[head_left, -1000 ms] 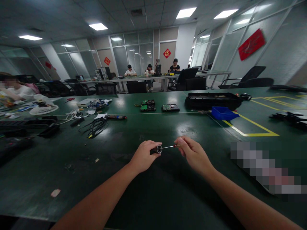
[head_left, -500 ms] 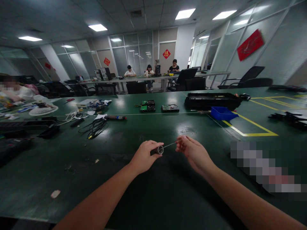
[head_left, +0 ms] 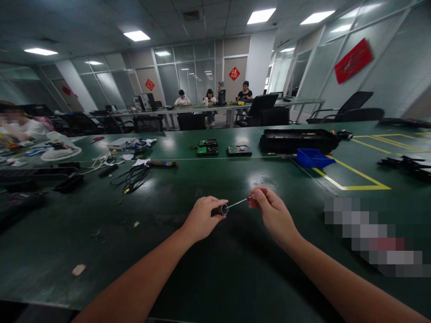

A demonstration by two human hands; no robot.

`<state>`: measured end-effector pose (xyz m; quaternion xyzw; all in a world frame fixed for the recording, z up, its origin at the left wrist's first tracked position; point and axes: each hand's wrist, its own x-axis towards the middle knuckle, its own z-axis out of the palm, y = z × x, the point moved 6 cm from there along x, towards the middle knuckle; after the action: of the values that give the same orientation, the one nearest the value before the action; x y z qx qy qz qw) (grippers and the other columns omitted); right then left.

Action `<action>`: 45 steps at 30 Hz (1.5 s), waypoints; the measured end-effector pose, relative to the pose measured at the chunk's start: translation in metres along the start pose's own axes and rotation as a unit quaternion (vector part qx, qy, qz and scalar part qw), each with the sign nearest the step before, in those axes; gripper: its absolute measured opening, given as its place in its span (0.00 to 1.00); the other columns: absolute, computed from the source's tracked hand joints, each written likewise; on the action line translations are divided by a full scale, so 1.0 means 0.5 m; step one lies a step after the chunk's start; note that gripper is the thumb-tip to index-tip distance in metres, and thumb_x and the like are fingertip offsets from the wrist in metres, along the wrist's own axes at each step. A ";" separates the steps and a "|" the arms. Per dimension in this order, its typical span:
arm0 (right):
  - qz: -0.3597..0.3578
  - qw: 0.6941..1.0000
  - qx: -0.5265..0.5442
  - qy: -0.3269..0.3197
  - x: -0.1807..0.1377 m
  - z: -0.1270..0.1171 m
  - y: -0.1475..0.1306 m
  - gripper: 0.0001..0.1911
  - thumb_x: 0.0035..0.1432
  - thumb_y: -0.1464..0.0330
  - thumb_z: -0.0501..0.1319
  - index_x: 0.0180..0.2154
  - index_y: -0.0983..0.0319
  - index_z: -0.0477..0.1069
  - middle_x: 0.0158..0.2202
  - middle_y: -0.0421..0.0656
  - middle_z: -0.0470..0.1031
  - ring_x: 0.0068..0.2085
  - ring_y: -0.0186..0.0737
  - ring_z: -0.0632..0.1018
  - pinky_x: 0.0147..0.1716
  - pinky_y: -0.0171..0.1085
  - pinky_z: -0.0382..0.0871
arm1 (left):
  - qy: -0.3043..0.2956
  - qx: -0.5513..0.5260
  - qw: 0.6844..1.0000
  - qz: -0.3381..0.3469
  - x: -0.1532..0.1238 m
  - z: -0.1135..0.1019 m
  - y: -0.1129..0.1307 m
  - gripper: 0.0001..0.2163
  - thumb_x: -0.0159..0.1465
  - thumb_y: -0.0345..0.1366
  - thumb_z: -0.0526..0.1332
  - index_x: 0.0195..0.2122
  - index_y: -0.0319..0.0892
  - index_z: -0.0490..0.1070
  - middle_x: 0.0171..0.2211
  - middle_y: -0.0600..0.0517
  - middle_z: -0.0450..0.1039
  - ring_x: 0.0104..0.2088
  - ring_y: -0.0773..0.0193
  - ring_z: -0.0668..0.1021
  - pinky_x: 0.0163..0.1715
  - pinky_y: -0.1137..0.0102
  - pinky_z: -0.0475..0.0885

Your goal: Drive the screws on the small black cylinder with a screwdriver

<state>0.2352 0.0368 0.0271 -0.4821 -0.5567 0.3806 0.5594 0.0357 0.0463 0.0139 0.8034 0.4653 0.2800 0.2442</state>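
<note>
My left hand [head_left: 203,218] is closed in a fist round a black screwdriver handle [head_left: 221,209], whose metal collar sticks out to the right. From the collar a thin metal bit [head_left: 237,203] runs up and to the right. My right hand [head_left: 273,214] pinches the far tip of that bit between thumb and fingers. Both hands hover just above the dark green table [head_left: 188,269], near its middle.
Farther back lie circuit boards [head_left: 207,148], a hard drive [head_left: 239,150], a blue bin [head_left: 314,158], a black case [head_left: 298,141] and a tangle of black cable [head_left: 132,178]. A person sits at the far left [head_left: 23,128]; others sit at a distant table [head_left: 210,101]. Yellow tape [head_left: 350,177] marks the right side.
My right hand has lifted a little, so the bit now slopes upward to the right instead of lying level. The left hand has barely moved.
</note>
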 end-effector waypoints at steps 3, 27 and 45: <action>-0.037 0.995 -0.089 -0.015 -0.008 0.003 -0.021 0.14 0.66 0.56 0.54 0.39 0.59 0.69 0.31 0.43 0.74 0.34 0.42 0.76 0.38 0.41 0.71 | 0.000 0.005 1.000 0.001 0.000 0.002 -0.002 0.21 0.61 0.31 0.66 0.56 0.52 0.73 0.48 0.50 0.74 0.51 0.54 0.73 0.53 0.56 0.66; -0.084 0.967 -0.239 -0.039 -0.014 0.007 -0.038 0.12 0.69 0.60 0.51 0.39 0.58 0.68 0.33 0.43 0.78 0.36 0.44 0.79 0.36 0.41 0.68 | 0.079 -0.154 0.984 -0.049 0.006 -0.011 -0.021 0.16 0.60 0.31 0.65 0.50 0.45 0.72 0.49 0.49 0.73 0.49 0.58 0.76 0.53 0.62 0.70; -0.082 0.970 -0.223 -0.053 -0.018 0.009 -0.032 0.13 0.69 0.59 0.51 0.40 0.58 0.70 0.34 0.42 0.78 0.36 0.42 0.79 0.36 0.40 0.68 | -0.048 0.076 0.996 -0.020 -0.005 0.001 0.007 0.12 0.68 0.40 0.56 0.50 0.49 0.72 0.46 0.52 0.74 0.45 0.59 0.76 0.43 0.64 0.69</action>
<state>0.2282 0.0246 0.0395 -0.5260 -0.6941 0.2248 0.4370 0.0371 0.0424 0.0151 0.8226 0.4890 0.2002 0.2103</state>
